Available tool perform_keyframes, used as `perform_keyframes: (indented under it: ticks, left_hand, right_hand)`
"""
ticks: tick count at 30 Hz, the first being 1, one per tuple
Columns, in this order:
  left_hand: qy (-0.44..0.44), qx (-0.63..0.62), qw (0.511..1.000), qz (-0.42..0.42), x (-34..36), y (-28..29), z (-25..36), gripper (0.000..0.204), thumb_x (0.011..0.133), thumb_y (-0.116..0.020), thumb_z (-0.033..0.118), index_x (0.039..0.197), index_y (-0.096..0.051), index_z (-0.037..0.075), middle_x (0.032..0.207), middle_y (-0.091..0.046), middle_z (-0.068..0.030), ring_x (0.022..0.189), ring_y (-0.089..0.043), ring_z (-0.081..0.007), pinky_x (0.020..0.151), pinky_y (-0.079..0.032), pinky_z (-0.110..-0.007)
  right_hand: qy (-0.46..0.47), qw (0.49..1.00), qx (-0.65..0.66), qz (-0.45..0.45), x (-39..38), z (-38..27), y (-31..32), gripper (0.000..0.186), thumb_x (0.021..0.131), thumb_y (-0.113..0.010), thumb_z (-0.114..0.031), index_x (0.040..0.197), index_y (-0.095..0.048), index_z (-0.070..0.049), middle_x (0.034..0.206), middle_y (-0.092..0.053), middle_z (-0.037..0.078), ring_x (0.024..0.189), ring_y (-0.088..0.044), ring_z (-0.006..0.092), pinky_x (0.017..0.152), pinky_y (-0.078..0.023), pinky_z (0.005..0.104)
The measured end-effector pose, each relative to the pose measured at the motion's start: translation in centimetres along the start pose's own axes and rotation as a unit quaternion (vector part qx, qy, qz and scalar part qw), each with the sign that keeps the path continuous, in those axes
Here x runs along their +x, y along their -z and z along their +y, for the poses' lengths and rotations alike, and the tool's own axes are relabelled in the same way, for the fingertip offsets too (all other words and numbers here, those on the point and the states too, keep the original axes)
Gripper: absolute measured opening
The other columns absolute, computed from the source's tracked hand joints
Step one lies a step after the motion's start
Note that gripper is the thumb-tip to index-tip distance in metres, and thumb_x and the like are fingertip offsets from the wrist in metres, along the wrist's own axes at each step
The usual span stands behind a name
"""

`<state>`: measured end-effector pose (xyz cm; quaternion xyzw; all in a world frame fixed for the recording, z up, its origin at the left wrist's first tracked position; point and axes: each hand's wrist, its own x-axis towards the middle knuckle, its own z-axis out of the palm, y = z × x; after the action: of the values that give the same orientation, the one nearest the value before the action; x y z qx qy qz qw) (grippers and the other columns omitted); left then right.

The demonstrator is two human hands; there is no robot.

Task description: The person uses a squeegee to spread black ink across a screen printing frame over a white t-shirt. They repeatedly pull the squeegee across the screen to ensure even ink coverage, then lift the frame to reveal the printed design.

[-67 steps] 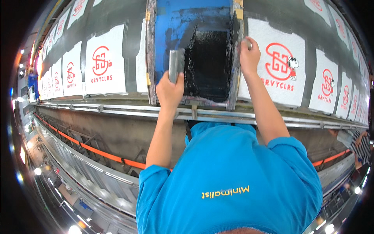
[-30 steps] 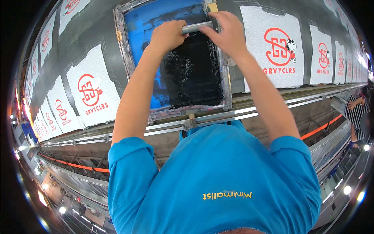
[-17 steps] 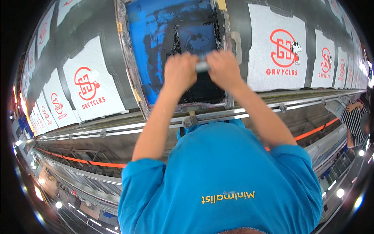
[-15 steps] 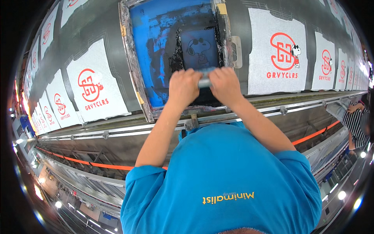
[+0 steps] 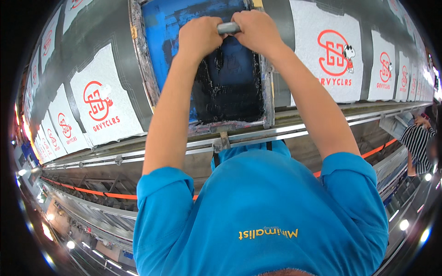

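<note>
My left hand [image 5: 199,37] and my right hand [image 5: 257,31] are both closed around the grey bar-like handle of a squeegee [image 5: 229,28], toward the far end of a printing screen. Its blade is hidden behind my hands. The screen has a worn, ink-stained frame [image 5: 139,46] and blue mesh [image 5: 154,25]. A wide patch of wet black ink [image 5: 221,103] covers the mesh's near right part, with a faint cartoon figure showing through it. Both forearms reach forward across the screen's near edge.
White fabric pieces with red prints lie on the dark table on both sides, one at the right [image 5: 311,87] and one at the left [image 5: 124,117]. A metal rail [image 5: 294,133] runs along the near table edge. Far right stands a person in a striped top [image 5: 412,145].
Both hands have pushed the squeegee away from me, from the screen's near part to its far part. Black ink now covers the near mesh area and dims the figure there.
</note>
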<state>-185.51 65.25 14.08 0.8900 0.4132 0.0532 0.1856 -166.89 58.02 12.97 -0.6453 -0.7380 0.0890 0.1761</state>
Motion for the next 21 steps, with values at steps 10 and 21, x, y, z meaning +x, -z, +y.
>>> perform_keyframes:
  ticks: [10, 21]
  left_hand:
    - [-0.037, -0.073, 0.995, -0.052, -16.6, -1.9, 5.2, 0.025, 0.076, -0.084, 0.017, 0.101, -0.081, 0.018, 0.093, -0.075, -0.0068, 0.092, -0.074, -0.0320, 0.082, -0.056, -0.046]
    - [-0.011, -0.026, 0.992, -0.126, -1.6, 4.0, 0.9, 0.033, 0.088, -0.077, 0.025, 0.121, -0.078, 0.018, 0.108, -0.078, -0.0146, 0.104, -0.073, -0.0389, 0.092, -0.058, -0.050]
  right_hand:
    - [-0.015, 0.985, 0.166, -0.039, -16.6, -8.7, 1.5, 0.027, 0.086, -0.083, -0.026, 0.098, -0.072, -0.004, 0.096, -0.068, 0.011, 0.098, -0.066, 0.0324, 0.086, -0.051, 0.0447]
    - [-0.386, 0.839, 0.345, 0.171, -9.1, 1.8, -3.6, 0.038, 0.102, -0.072, -0.017, 0.136, -0.067, -0.002, 0.098, -0.072, 0.009, 0.077, -0.064, 0.0105, 0.070, -0.053, 0.0295]
